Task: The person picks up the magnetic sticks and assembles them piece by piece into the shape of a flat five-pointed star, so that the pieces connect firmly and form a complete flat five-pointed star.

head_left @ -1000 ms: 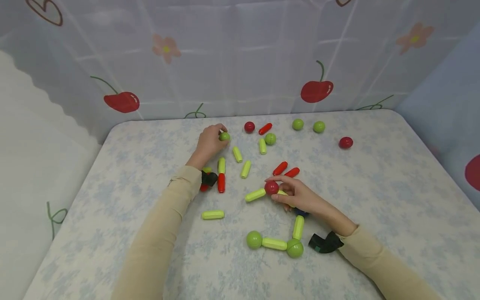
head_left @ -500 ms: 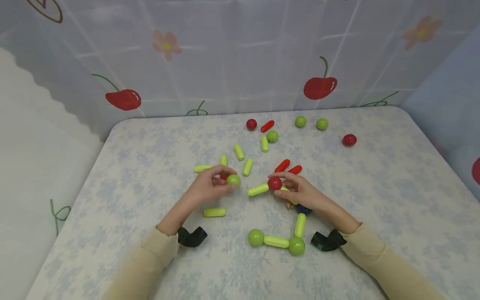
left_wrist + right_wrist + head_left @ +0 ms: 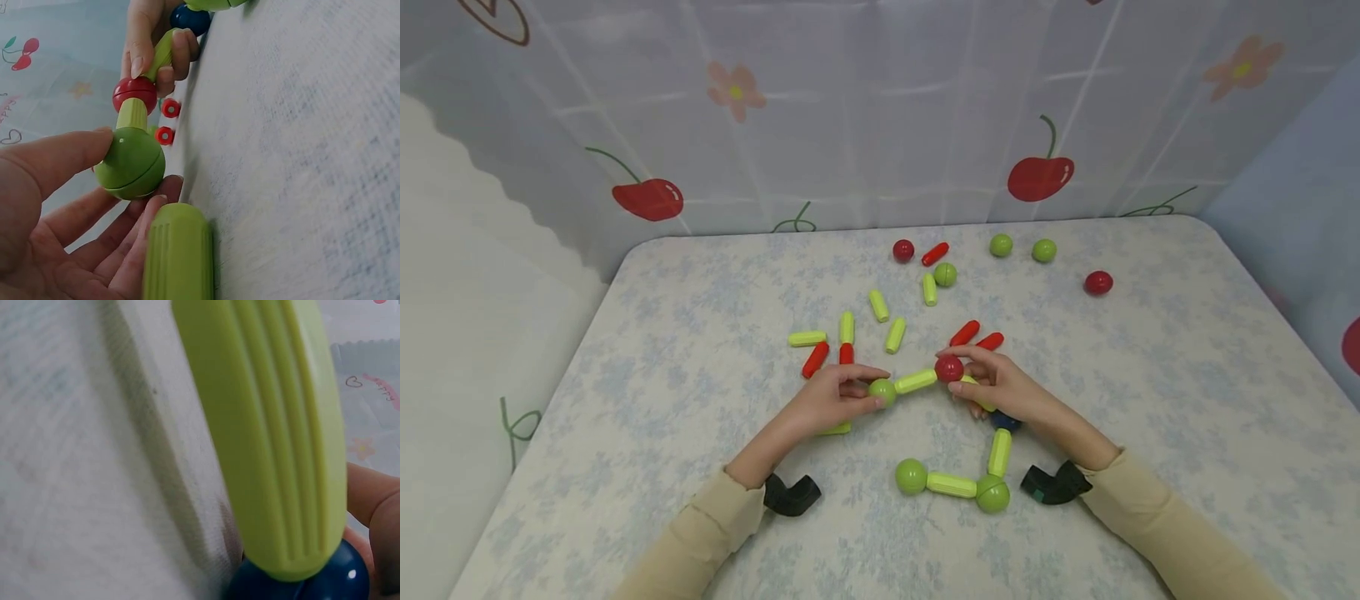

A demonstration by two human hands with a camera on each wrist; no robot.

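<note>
My left hand (image 3: 827, 402) pinches a green ball (image 3: 882, 392) between thumb and fingers. That ball meets the end of a light green rod (image 3: 916, 382), whose other end joins a red ball (image 3: 949, 368). My right hand (image 3: 1003, 387) holds the red ball and the green rod (image 3: 164, 55) behind it, as the left wrist view shows. From there the chain bends through a dark blue ball (image 3: 1006, 421) and another green rod (image 3: 999, 452) to a green ball (image 3: 992, 493). One more rod (image 3: 951, 485) leads to the end green ball (image 3: 912, 476).
Loose green and red rods (image 3: 816, 360) lie beyond my left hand, and a green rod (image 3: 179, 250) lies right beside it. Two red rods (image 3: 965, 332) are beyond my right hand. Several balls (image 3: 945, 274) sit farther back, near a cherry-print curtain (image 3: 880, 117).
My left hand has brought the green ball from the back of the table toward me, up to the free end of the chain's rod. My right hand keeps its hold.
</note>
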